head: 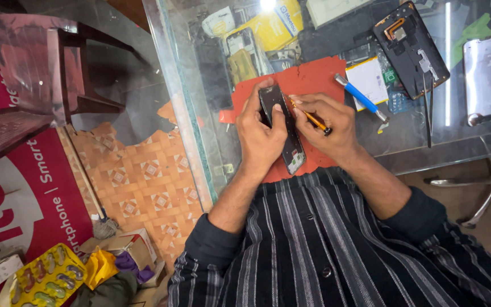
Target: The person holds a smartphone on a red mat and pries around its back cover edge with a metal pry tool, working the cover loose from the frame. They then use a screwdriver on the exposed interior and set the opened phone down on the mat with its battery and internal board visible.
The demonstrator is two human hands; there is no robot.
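Observation:
My left hand (pixel 259 133) grips an opened black phone body (pixel 282 128) over a red mat (pixel 308 85) on the glass counter. The phone lies lengthwise, with its circuit board showing at the near end. My right hand (pixel 325 122) holds a thin orange-handled screwdriver (pixel 313 120), whose tip rests on the phone's edge near my left thumb. Both hands touch the phone from opposite sides.
A blue-handled screwdriver (pixel 359 96) lies to the right of the mat. Beyond it sit a black phone back shell (pixel 410 48), tweezers (pixel 427 111) and a silver phone panel (pixel 486 74). The glass counter edge (pixel 183 113) runs down the left. A red chair (pixel 35 74) stands on the floor.

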